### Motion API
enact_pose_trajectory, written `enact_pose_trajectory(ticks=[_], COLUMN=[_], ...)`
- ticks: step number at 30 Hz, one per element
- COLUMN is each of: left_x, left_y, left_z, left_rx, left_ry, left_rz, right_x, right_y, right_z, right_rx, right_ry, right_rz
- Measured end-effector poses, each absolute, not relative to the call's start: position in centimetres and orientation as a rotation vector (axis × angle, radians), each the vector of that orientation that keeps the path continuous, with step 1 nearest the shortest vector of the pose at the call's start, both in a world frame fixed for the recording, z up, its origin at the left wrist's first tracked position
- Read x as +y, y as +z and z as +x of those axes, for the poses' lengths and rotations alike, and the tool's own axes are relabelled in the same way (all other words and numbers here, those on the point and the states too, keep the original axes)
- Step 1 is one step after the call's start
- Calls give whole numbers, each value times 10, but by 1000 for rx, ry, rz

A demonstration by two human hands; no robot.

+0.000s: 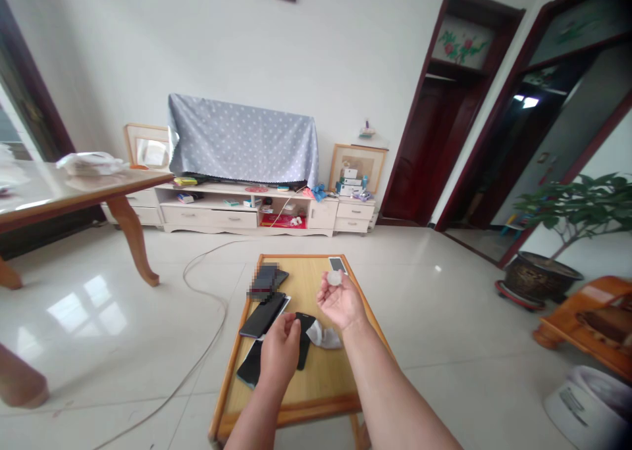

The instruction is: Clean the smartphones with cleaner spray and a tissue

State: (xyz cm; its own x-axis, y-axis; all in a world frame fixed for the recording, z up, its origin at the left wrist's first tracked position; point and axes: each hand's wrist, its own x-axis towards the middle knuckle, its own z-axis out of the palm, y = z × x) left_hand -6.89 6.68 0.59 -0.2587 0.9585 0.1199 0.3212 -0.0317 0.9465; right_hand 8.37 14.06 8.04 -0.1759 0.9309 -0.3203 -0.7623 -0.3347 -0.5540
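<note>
My right hand (343, 303) is turned palm up above the small wooden table (316, 397). Its fingers hold a small round whitish disc (334, 277), whose exact kind I cannot make out. My left hand (280, 348) is closed, thumb against fingers, over the table's near left part; anything in its pinch is too small or hidden to tell. Just right of it lies a black phone (304, 354), partly covered by a crumpled white cloth or tissue (323, 335). A dark phone (263, 316) and another dark phone (249, 364) lie along the left side.
A white-edged phone (338, 264) lies at the table's far right corner. Dark items (266, 280), blurred by pixels, sit far left. A cable (224, 305) runs across the floor. Around stand a larger table (133, 229), a TV cabinet (210, 218), a potted plant (538, 279) and a white bucket (582, 404).
</note>
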Motion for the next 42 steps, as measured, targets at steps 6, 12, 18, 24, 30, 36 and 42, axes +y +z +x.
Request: enact_pose_trajectory(ticks=[6,12,18,24,30,36,42], left_x=[61,56,55,59,54,26,9], left_y=[4,5,5,8,7,3,3], left_z=[-54,-32,-9,0,-9,-29,-34], left_rx=[1737,1782,1749,1796,1960,2098,2030], left_ry=[996,706,522,488,460,354,335], left_rz=[1703,2028,2235,2268,2198,2161,2196], right_x=[140,120,106,91,72,71,67], right_y=[83,72,56,34,26,31,36], right_z=[110,121,137,149,149,134,122], right_rx=[-388,-474,-609,-859,-948,-931,-957], right_ry=[1740,1719,1646,1506,1456,1537,1530], right_rz=[-788,-820,-826,-1101,-1204,-1146,-1035])
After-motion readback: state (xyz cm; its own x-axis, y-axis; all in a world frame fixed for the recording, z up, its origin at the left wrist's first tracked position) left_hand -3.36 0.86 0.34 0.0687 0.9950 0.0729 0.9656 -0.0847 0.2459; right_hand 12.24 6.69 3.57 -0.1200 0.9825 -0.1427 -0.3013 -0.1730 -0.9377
